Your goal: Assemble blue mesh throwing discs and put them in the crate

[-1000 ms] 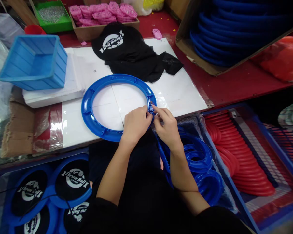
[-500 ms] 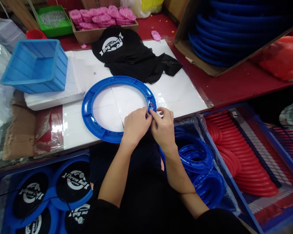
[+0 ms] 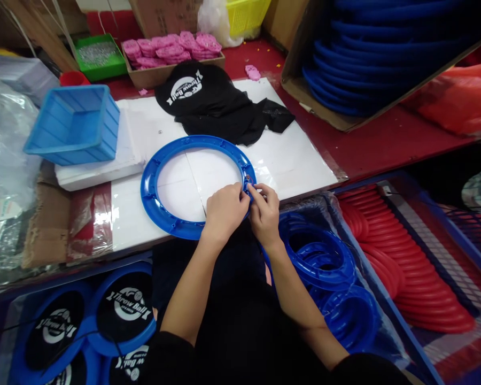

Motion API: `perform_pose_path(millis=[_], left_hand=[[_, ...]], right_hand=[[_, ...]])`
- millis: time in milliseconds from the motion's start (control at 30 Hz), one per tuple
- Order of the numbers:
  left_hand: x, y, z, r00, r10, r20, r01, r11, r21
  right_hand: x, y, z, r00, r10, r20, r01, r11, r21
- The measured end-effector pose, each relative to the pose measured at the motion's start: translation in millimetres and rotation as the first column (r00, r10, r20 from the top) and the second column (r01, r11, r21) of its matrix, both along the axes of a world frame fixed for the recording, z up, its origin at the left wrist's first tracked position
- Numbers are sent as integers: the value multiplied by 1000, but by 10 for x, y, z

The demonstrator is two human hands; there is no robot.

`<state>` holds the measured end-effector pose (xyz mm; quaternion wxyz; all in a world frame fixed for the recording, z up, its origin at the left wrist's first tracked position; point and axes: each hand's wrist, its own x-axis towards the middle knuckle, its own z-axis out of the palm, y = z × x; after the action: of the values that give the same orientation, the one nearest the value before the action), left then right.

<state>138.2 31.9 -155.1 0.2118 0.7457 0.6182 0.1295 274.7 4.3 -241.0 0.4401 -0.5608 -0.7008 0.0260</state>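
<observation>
Now my right hand (image 3: 265,214) has its fingers bunched tighter beside my curled left hand (image 3: 225,208), at three o'clock on the blue plastic ring (image 3: 149,190), suggesting finer work, any pinch hidden.

One head-worn camera — facing forward and down, near above the hands (image 3: 225,209) and worktable (image 3: 369,152).

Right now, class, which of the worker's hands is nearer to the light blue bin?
Left. The left hand is to the right of the light blue bin, across the blue ring; the right hand is farther right, beyond the left hand.
</observation>
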Motion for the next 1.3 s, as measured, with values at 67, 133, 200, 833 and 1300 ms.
perform_pose_path(millis=[67, 133, 200, 833, 1300], left_hand=[[-1, -4, 53, 999, -17, -30, 16, 999, -37], [-43, -34, 120, 997, -54, -51, 51, 996, -69], [-165, -105, 186, 991, -116, -64, 112, 992, -58], [-1151, -799, 180, 976, -202, 76, 182, 960, 214], [-1849, -381, -485, 882, 246, 402, -392, 855, 339]], right_hand=[[-19, 23, -104, 999, -22, -34, 25, 996, 89], [-43, 35, -147, 996, -34, -77, 44, 990, 135], [-75, 3, -121, 988, -49, -144, 67, 990, 122], [234, 566, 763, 923, 125, 363, 134, 782, -609], [-1077, 2865, 1109, 862, 201, 466, -14, 927, -374]])
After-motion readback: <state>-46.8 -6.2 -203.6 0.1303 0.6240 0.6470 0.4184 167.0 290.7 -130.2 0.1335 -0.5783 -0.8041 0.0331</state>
